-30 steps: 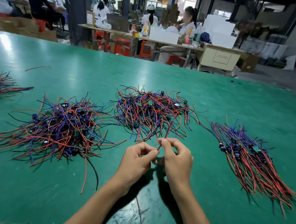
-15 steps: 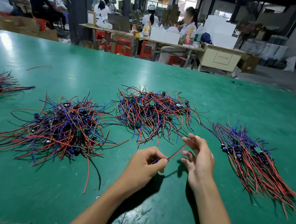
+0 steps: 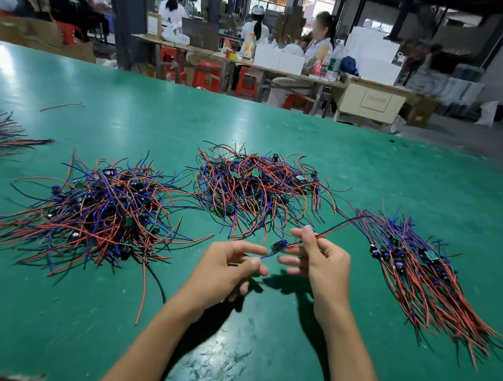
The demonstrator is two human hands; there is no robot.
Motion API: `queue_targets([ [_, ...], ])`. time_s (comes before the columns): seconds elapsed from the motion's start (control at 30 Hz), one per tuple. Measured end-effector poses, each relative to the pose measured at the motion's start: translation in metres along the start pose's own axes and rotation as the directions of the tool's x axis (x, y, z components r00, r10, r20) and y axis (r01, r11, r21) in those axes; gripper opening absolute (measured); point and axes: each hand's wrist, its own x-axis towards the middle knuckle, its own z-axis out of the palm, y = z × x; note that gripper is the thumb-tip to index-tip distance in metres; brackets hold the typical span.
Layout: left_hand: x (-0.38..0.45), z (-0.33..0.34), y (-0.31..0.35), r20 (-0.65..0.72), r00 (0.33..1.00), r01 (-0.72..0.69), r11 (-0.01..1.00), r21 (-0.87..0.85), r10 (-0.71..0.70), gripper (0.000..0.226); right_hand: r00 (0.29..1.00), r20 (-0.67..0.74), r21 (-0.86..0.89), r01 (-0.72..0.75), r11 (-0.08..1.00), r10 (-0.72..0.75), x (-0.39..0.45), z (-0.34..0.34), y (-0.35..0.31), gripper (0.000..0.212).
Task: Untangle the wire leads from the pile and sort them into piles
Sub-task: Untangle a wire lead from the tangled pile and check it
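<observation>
My left hand (image 3: 228, 265) and right hand (image 3: 319, 260) pinch one wire lead (image 3: 281, 246) above the tabletop (image 3: 378, 171); tangled pile (image 3: 257, 188) behind, sorted pile (image 3: 422, 270) right.

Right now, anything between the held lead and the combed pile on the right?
Nothing visible. The right hand pinches the wire lead, whose red tail already reaches toward the sorted pile. Only bare green table lies between; the tangled pile sits behind.

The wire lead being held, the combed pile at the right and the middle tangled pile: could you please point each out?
wire lead (image 3: 279, 246), head view, its small blue part.
combed pile (image 3: 421, 276), head view, its middle.
middle tangled pile (image 3: 257, 188), head view, its centre.
</observation>
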Motion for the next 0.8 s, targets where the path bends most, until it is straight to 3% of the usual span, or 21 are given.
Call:
queue_targets([
  [0.13, 0.0035, -0.0022, -0.0039, -0.168, 0.973, -0.115, 0.964, 0.241, 0.158, 0.013, 0.989, -0.129, 0.154, -0.047, 0.987, 0.067, 0.0035, -0.0065, -0.0009, 0.025],
  [0.3, 0.0034, -0.0049, -0.0059, -0.25, 0.918, -0.189, 0.895, 0.404, 0.307, 0.01, 0.99, -0.113, 0.198, -0.064, 0.978, 0.088, 0.0026, -0.0033, 0.0003, 0.023],
  [0.5, 0.0017, -0.0071, -0.0051, -0.355, 0.869, -0.18, 0.889, 0.422, 0.344, 0.007, 0.982, 0.069, 0.3, -0.191, 0.935, 0.178, 0.0001, -0.0068, -0.0067, 0.031],
  [0.6, 0.0015, -0.0103, -0.0043, -0.415, 0.832, -0.198, 0.895, 0.399, 0.369, 0.016, 0.981, 0.105, 0.307, -0.187, 0.933, 0.162, -0.0008, -0.0062, -0.0078, 0.034],
  [0.8, -0.0009, -0.0071, -0.0042, -0.41, 0.765, -0.307, 0.84, 0.448, 0.497, 0.045, 0.978, 0.153, 0.366, -0.188, 0.912, 0.141, 0.0003, -0.0086, -0.0074, 0.022],
])
